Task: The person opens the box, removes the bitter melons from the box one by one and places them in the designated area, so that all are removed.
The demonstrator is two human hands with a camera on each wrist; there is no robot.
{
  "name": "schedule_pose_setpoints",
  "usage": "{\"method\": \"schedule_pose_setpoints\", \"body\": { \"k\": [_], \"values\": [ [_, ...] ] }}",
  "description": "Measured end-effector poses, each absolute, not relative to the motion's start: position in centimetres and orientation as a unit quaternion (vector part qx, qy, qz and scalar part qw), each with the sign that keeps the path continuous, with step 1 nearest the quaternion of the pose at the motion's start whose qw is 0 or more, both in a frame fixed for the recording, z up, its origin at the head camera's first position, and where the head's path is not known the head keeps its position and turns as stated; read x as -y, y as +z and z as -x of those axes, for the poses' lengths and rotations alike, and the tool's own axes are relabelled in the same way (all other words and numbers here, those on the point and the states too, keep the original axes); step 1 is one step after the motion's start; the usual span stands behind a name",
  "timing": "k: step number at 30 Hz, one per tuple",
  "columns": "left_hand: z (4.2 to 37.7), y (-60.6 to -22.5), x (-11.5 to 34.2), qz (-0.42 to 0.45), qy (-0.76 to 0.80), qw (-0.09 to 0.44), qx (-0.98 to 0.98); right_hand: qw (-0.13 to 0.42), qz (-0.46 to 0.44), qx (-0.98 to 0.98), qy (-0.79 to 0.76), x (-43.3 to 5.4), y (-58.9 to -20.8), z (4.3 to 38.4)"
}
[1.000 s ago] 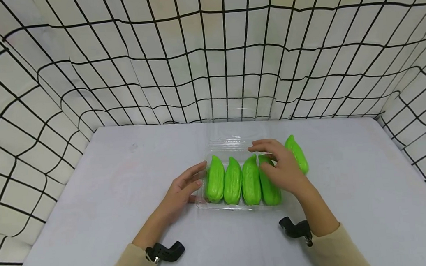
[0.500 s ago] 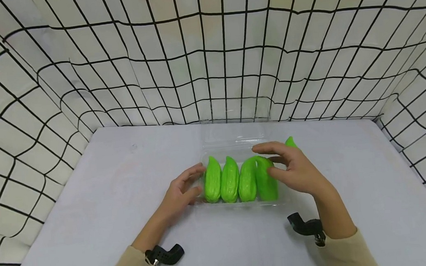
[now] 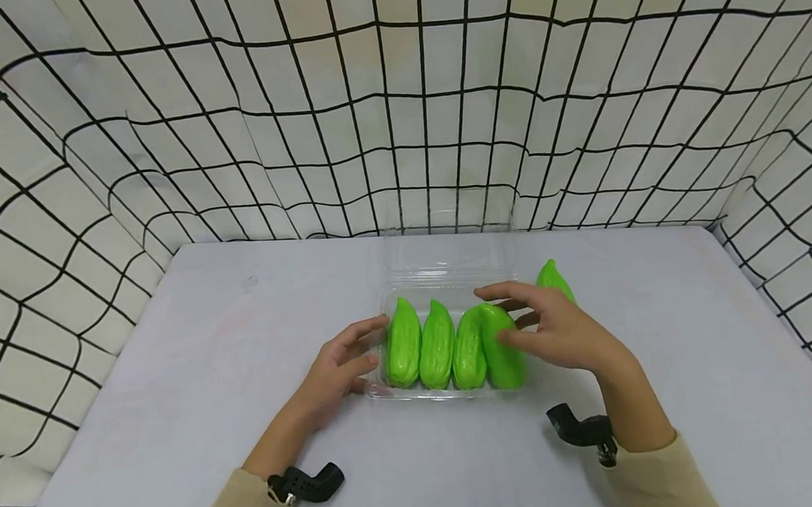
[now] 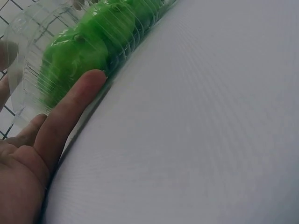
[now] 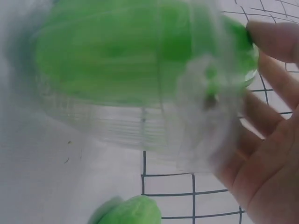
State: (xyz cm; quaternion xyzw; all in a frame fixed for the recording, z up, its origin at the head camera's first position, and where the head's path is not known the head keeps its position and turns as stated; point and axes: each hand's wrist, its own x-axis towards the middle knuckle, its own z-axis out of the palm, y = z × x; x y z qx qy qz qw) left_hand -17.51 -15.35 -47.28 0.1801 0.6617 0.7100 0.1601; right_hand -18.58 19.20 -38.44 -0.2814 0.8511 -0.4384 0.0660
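A clear plastic clamshell box (image 3: 430, 395) stands with its lid (image 3: 448, 252) raised at the back. Inside lie bright green, ridged bitter melons with pointed tips, side by side, such as the leftmost one (image 3: 403, 344). My left hand (image 3: 330, 377) touches the box's left wall with fingers and thumb extended; in the left wrist view the thumb (image 4: 70, 109) lies along the wall. At the right end, my right hand (image 3: 559, 325) holds the rightmost bitter melon (image 3: 506, 364) near its top between thumb and fingers. That melon leans against its neighbour (image 3: 468, 355), and its tip is hidden.
Another bitter melon (image 3: 552, 278) lies on the white table (image 3: 666, 329) behind the right hand, partly covered by it. White walls with a black grid (image 3: 425, 126) rise behind and at both sides of the table.
The right hand shifted right, then slightly back left, and its bitter melon now tilts left against the neighbouring one. The box has moved slightly left. The left hand stays at the box's left wall.
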Motion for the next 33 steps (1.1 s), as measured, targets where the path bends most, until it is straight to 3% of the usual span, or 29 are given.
{"method": "schedule_pose_setpoints", "body": {
  "k": [5, 13, 22, 26, 33],
  "values": [
    [17.49, -47.28, 15.25, -0.179, 0.713, 0.16, -0.659, 0.066, 0.281, -0.864, -0.413, -19.6, -38.39, 18.73],
    [17.46, -47.24, 15.2, -0.17, 0.723, 0.162, -0.65, 0.112, 0.334, -0.836, -0.42, -20.0, -38.06, 18.55],
    [17.54, -47.18, 15.31, -0.168, 0.724, 0.165, -0.648, 0.11, 0.28, -0.836, -0.459, -19.44, -38.51, 18.68],
    [17.54, -47.24, 15.33, -0.168, 0.726, 0.166, -0.646, 0.068, 0.233, -0.839, -0.487, -19.47, -38.42, 18.87],
    [17.49, -47.32, 15.23, -0.171, 0.728, 0.167, -0.643, -0.069, 0.182, -0.798, -0.571, -19.47, -38.59, 19.47]
  ]
}}
